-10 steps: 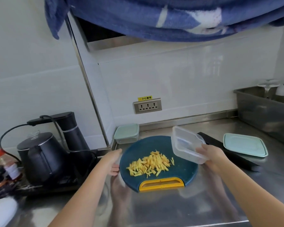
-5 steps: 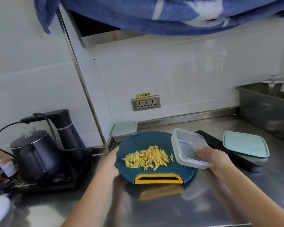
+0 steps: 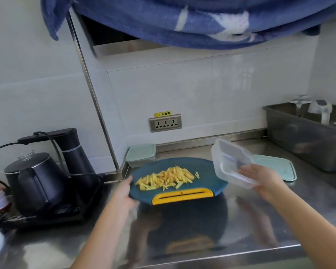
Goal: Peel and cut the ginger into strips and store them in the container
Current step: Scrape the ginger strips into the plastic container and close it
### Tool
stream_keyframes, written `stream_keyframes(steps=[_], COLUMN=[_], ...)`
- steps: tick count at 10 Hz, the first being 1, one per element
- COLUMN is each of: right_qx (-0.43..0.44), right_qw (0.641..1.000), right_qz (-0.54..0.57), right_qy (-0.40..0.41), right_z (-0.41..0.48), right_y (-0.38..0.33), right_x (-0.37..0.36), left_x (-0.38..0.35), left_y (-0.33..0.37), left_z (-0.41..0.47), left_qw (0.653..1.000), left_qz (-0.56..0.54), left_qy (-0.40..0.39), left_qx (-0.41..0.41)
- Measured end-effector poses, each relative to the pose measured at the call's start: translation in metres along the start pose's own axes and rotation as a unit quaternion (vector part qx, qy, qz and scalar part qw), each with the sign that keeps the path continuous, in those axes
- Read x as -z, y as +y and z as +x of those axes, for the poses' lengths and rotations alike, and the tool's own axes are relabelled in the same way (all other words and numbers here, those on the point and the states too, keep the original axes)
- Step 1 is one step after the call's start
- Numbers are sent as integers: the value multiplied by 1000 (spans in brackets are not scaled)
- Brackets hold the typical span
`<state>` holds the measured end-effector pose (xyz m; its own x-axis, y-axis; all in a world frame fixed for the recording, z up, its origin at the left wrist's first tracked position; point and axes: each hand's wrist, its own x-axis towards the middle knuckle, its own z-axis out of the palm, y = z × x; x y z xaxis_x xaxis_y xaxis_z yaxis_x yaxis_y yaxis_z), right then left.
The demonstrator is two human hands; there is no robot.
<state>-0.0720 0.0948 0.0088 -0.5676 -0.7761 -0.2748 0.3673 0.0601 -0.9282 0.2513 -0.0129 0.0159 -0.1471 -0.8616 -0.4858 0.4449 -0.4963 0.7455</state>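
Note:
A pile of yellow ginger strips (image 3: 167, 178) lies on a round dark-blue cutting board (image 3: 206, 171) with a yellow handle. The board is lifted off the steel counter; its reflection shows below. My left hand (image 3: 123, 193) grips the board's left edge. My right hand (image 3: 264, 180) holds a clear plastic container (image 3: 229, 162), tilted with its opening toward the board, at the board's right edge. The container looks empty. Its pale-green lid (image 3: 275, 168) lies flat on the counter behind my right hand.
A second small lidded container (image 3: 141, 155) stands against the back wall. A black kettle (image 3: 37, 181) and its base occupy the left. A grey bin (image 3: 306, 140) with a glass and cup sits at the right. A blue towel (image 3: 182, 20) hangs overhead.
The cutting board has risen off the counter in my left hand. The container has moved up and tilted more toward the board. The camera has shifted.

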Motion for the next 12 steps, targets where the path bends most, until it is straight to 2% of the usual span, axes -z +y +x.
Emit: stream_keyframes(steps=[1,2,3,4,6,7,8,10,11,12], right_qx=[-2,28,33,26,5,-45,-96,-124,-57,19], right_qw=[999,997,983,947,886,874,890,909,907,980], right_qz=[30,-34,-138,-283,-462,-484,-446,-395,-417,-197], right_qy=[29,68,118,149,19,3,-3,-42,-30,6], right_z=[-11,-23,-28,-29,-31,-31,-38,-52,-52,-49], right_y=[-21,-36,-41,-36,0,15,24,39,33,5], right_x=[15,36,47,42,12,-7,-33,-62,-53,-45], left_x=[0,6,10,9,0,-2,-6,-14,-22,-23], left_y=[24,40,53,58,58,62,64,63,64,69], left_z=[-5,-8,-10,-15,-39,-33,-31,-15,-22,-24], left_qw=[999,998,996,995,996,994,994,995,997,996], left_qz=[-22,-14,-14,-22,-29,-32,-57,-68,-25,39], left_qy=[-30,-54,-75,-79,-71,-97,-78,-33,-34,-43], left_qx=[-30,-40,-54,-54,-44,-48,-42,-59,-71,-66])
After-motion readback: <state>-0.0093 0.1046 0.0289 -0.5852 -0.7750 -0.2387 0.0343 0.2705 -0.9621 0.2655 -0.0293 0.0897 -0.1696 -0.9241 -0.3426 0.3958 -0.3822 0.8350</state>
